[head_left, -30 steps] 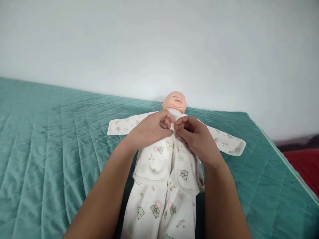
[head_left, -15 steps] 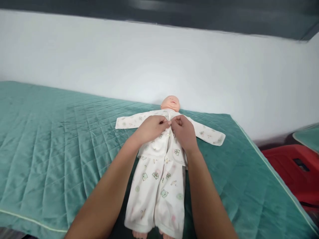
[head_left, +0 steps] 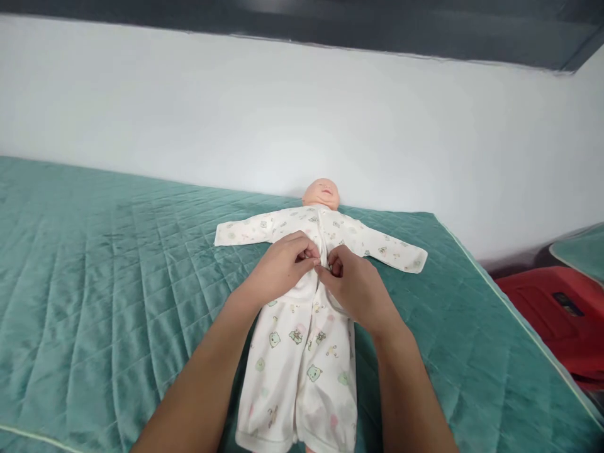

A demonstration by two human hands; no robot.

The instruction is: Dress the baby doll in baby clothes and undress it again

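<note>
A baby doll (head_left: 323,193) lies on its back, its head against the wall side, arms spread wide. It wears a white printed baby shirt (head_left: 297,220) and matching white trousers (head_left: 278,371). My left hand (head_left: 292,261) pinches the left edge of the shirt's front opening at mid-chest. Close beside it, my right hand (head_left: 352,277) pinches the opposite edge, fingertips nearly touching those of the left. Whatever fastener sits between the fingertips is hidden. Above the hands, the front edges meet up to the neck.
A green quilted cover (head_left: 117,283) spreads under the doll, with a pale piped edge at right. Behind it rises a white wall (head_left: 189,107), with a dark panel (head_left: 302,28) above. A red plastic chair or stool (head_left: 557,314) stands beyond the right edge.
Both hands have moved down the shirt front, from the upper chest to mid-chest, still pinching the edges. The upper chest of the shirt now shows.
</note>
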